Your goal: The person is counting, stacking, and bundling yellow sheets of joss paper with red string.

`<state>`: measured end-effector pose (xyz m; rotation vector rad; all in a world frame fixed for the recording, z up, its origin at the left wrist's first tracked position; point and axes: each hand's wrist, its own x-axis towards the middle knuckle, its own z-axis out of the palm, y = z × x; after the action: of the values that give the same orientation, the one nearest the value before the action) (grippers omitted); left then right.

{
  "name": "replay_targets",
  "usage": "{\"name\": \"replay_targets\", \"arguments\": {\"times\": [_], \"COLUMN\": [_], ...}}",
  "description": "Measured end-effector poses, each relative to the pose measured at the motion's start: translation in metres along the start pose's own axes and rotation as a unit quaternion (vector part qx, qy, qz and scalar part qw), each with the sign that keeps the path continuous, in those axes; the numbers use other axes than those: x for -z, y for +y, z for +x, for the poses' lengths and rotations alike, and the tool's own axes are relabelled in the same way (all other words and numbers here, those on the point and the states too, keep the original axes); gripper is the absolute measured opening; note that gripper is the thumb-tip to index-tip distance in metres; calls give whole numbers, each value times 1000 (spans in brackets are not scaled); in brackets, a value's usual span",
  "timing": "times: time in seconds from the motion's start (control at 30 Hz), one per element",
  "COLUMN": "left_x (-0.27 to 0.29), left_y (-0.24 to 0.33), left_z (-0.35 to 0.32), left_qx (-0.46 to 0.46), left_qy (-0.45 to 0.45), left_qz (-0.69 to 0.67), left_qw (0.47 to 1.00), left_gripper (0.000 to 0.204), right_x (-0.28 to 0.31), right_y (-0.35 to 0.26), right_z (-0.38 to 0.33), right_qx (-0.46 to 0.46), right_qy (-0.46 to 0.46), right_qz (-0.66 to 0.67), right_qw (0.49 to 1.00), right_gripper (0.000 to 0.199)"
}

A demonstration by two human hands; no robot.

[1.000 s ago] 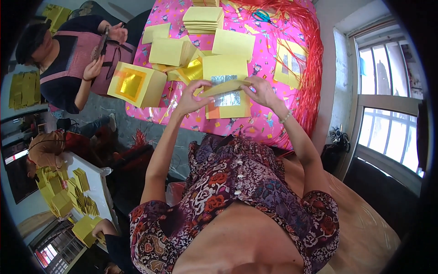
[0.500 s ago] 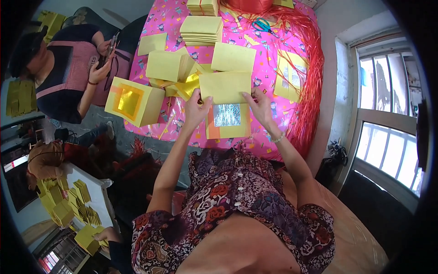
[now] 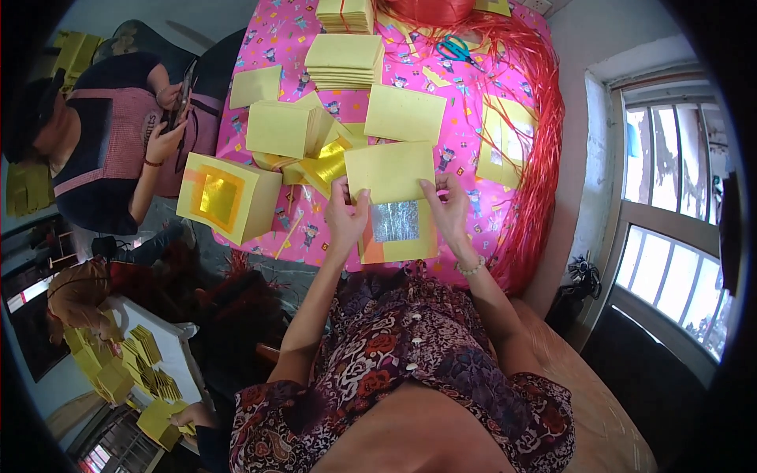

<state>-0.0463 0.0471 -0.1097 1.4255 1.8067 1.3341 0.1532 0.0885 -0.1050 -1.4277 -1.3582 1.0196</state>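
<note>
A plain yellow paper sheet (image 3: 389,169) is held between my two hands, over the middle of the pink table. My left hand (image 3: 345,217) pinches its lower left corner, and my right hand (image 3: 446,206) grips the lower right one with thumb and fingers. Under its near edge lies another yellow sheet (image 3: 397,251) with a silver foil square and an orange strip on its left side; its far part is hidden. Left of my left hand, a gold foil paper (image 3: 325,168) pokes out beside a folded yellow stack (image 3: 277,128).
A yellow paper block (image 3: 221,197) with a gold square stands at the table's left edge. Paper stacks (image 3: 344,61), teal scissors (image 3: 456,50) and red plastic strands (image 3: 544,118) lie farther back. A person (image 3: 110,134) with a phone sits at the left; another table (image 3: 177,359) is lower left.
The whole table appears slightly lower in view. Both hands keep their hold on the yellow sheet, which still overlaps the silver-squared one.
</note>
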Motion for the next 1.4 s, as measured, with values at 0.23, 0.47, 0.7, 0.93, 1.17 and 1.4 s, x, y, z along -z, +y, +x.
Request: {"name": "replay_targets", "arguments": {"times": [0.23,0.47,0.7,0.93,1.17,1.4], "left_x": [0,0,1,3,6,6], "left_y": [18,12,16,21,22,20], "left_z": [-6,-7,-5,-4,-3,-1], "left_qx": [4,-21,-25,-4,-4,47], "left_qy": [11,21,25,12,10,-8], "left_qz": [18,21,27,25,66,68], "left_qw": [1000,999,999,1000,998,997], "left_gripper": [53,57,54,48,43,43], "right_x": [0,1,2,3,4,3], "right_y": [3,-2,-4,-6,-8,-8], "right_z": [-3,-4,0,3,6,8], "right_qx": [69,21,17,-3,-20,-30], "right_qy": [55,30,20,10,-6,-14], "right_qz": [-95,-82,-95,-113,-136,-135], "right_qw": [992,996,995,994,991,990], "right_gripper": [23,25,26,29,31,31]}}
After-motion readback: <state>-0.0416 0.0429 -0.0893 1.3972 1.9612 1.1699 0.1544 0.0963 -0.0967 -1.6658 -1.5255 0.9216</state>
